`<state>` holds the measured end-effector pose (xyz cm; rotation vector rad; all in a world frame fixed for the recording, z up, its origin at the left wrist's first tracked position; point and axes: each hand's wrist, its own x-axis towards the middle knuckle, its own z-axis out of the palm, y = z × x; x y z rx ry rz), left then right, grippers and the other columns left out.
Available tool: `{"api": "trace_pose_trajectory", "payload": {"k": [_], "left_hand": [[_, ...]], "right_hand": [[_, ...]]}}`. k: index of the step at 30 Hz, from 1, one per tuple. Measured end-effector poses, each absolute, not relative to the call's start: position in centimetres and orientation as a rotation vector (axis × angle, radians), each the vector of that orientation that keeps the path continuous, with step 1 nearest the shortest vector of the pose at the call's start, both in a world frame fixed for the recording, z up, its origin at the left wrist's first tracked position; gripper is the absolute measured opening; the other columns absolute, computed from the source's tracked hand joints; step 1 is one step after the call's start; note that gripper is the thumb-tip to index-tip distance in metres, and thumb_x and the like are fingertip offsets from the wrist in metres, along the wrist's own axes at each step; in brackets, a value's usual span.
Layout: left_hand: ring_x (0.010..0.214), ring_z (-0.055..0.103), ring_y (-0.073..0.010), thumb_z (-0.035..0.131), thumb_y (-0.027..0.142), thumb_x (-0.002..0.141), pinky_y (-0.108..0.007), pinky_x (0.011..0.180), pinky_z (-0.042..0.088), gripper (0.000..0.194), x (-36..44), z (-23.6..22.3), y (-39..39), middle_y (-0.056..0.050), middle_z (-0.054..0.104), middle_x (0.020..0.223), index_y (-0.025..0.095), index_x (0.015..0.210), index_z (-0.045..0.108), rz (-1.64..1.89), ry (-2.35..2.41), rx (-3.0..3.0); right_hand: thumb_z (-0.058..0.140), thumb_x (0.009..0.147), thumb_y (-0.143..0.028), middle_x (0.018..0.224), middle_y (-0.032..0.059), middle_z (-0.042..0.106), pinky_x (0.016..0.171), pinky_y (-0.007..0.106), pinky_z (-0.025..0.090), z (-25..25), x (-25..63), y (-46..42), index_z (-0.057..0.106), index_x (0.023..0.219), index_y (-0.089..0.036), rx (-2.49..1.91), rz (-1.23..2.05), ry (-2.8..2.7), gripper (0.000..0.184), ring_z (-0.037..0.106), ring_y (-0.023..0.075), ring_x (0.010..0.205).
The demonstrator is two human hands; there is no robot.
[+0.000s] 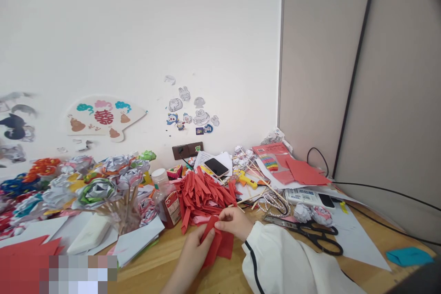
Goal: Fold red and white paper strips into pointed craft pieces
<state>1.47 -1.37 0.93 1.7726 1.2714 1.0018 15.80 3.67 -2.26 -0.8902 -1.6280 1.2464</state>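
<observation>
The two hands (217, 234) are close together, both pinching a red paper (211, 239) over the desk (155, 264), near the black scissors (312, 234).

On the wall (206, 23), a fan-shaped decoration (103, 119) is being displayed at the left of the frame, and cartoon stickers (201, 117) are being shown near the center, above a brown wall socket (195, 149). Crumpled-paper flowers (98, 193) are being kept heaped at the left. Beside them, a plastic bottle (167, 202) is being kept upright. A smartphone (216, 167) is being supported by white papers (225, 161) at center. At the lower right, a folded teal piece (409, 256) is being left lying.
</observation>
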Motion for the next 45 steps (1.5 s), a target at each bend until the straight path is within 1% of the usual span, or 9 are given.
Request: {"api": "trace_pose_trajectory", "payload": {"k": [6,13,16,19,24,30,34,39,45], "left_hand": [[0.072,0.053,-0.02,0.048,0.028,0.067,-0.027,0.066,0.04,0.02,1.4,1.1,-1.5,-0.004,0.063,0.071,0.013,0.071,0.059,0.993,1.25,1.724],[0.062,0.051,-0.0177,0.047,0.035,0.068,-0.025,0.059,0.039,0.025,1.6,1.1,-1.5,-0.003,0.061,0.064,0.012,0.066,0.058,0.975,1.302,1.796],[0.061,0.051,-0.0171,0.048,0.036,0.068,-0.025,0.057,0.039,0.026,1.5,1.0,-1.4,-0.003,0.06,0.063,0.012,0.066,0.057,0.996,1.31,1.774],[0.058,0.05,-0.0157,0.049,0.039,0.067,-0.024,0.055,0.039,0.028,1.4,0.8,-1.3,-0.002,0.059,0.061,0.012,0.062,0.056,1.052,1.316,1.706],[0.054,0.052,-0.015,0.052,0.045,0.063,-0.024,0.052,0.039,0.032,1.5,0.2,-1.0,-0.001,0.059,0.057,0.013,0.065,0.055,1.04,1.254,1.507],[0.058,0.054,-0.015,0.043,0.058,0.062,-0.023,0.051,0.039,0.048,1.0,0.6,-1.1,-0.002,0.061,0.059,0.014,0.07,0.059,1.021,1.259,1.258],[0.051,0.053,-0.013,0.052,0.056,0.055,-0.021,0.046,0.037,0.045,1.0,1.1,-1.2,0.0,0.059,0.055,0.015,0.07,0.06,0.872,1.261,1.267],[0.05,0.052,-0.0131,0.05,0.057,0.056,-0.021,0.045,0.036,0.045,0.9,1.6,-1.2,0.0,0.058,0.052,0.015,0.066,0.06,0.828,1.254,1.279],[0.042,0.046,-0.0079,0.063,0.046,0.049,-0.019,0.043,0.033,0.034,1.1,2.1,-1.5,0.005,0.051,0.047,0.014,0.058,0.055,0.825,1.263,1.238]], "right_hand": [[0.064,0.055,-0.037,0.053,-0.0029,0.049,0.048,0.019,0.033,-1.9,15.7,3.4,0.055,0.061,-0.012,-0.916,1.191,-1.643,0.027,0.042,0.0072,0.049],[0.063,0.055,-0.035,0.05,-0.004,0.047,0.044,0.018,0.03,-1.7,15.7,3.1,0.053,0.056,-0.013,-0.914,1.173,-1.653,0.025,0.038,0.0062,0.046],[0.057,0.063,-0.036,0.052,-0.0025,0.049,0.046,0.018,0.032,-1.5,15.8,3.0,0.054,0.059,-0.012,-0.895,1.14,-1.728,0.024,0.041,0.0073,0.048],[0.049,0.07,-0.032,0.055,-0.0015,0.051,0.049,0.019,0.032,-1.1,15.8,2.6,0.055,0.061,-0.013,-0.915,0.967,-1.86,0.022,0.042,0.0082,0.051],[0.047,0.071,-0.02,0.056,-0.0023,0.048,0.052,0.019,0.03,-0.3,15.9,2.0,0.053,0.057,-0.014,-0.952,0.595,-2.073,0.017,0.041,0.0088,0.055],[0.044,0.074,-0.022,0.059,-0.0019,0.047,0.052,0.018,0.029,0.2,16.3,1.9,0.052,0.061,-0.015,-0.878,0.497,-2.253,0.016,0.041,0.0091,0.056],[0.045,0.073,-0.021,0.059,-0.0025,0.046,0.049,0.018,0.026,0.4,16.6,1.5,0.052,0.062,-0.016,-0.913,0.396,-2.297,0.014,0.039,0.0084,0.054],[0.046,0.072,-0.02,0.06,-0.0027,0.048,0.048,0.018,0.025,0.6,16.6,1.2,0.054,0.064,-0.016,-0.925,0.333,-2.342,0.012,0.039,0.0077,0.053],[0.047,0.069,-0.016,0.059,-0.0025,0.049,0.047,0.018,0.024,0.5,16.6,1.1,0.053,0.061,-0.016,-0.91,0.262,-2.379,0.01,0.039,0.0078,0.053]]}}
